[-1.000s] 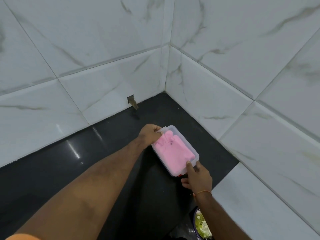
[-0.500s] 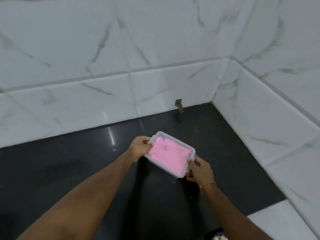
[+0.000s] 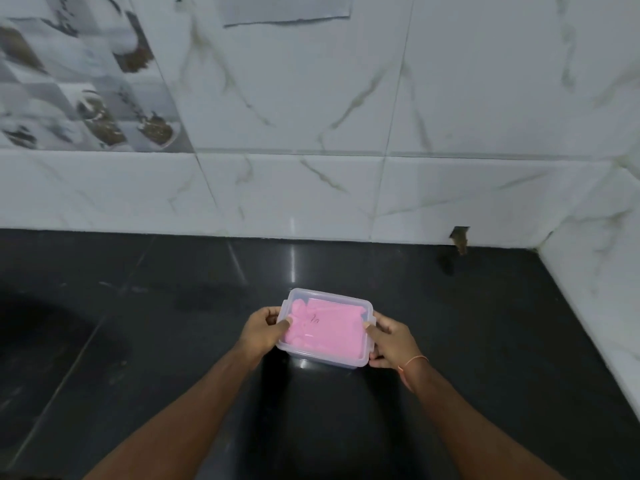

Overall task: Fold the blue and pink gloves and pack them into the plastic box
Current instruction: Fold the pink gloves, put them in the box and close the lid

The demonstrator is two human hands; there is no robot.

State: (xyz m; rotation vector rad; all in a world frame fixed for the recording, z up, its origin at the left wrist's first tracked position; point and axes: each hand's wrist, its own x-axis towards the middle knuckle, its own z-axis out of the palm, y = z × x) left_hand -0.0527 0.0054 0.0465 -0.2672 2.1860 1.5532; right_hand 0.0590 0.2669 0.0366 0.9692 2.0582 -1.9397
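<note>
- Black countertop [image 3: 173,341] against marble tiles, and the view has swung left since a second ago.
- plastic box [image 3: 323,358] now sits square, pink gloves [image 3: 325,329] inside.
- left hand [image 3: 265,329] and right hand [image 3: 389,341] clamp its ends, fingers curled on the rim.
- Blue ones not visible; packing looks about done.

Translucent plastic box [image 3: 360,362], glossy countertop [image 3: 173,323]

Pink gloves [image 3: 325,329], black counter [image 3: 173,341], white-veined wall tiles [image 3: 311,98].
</note>
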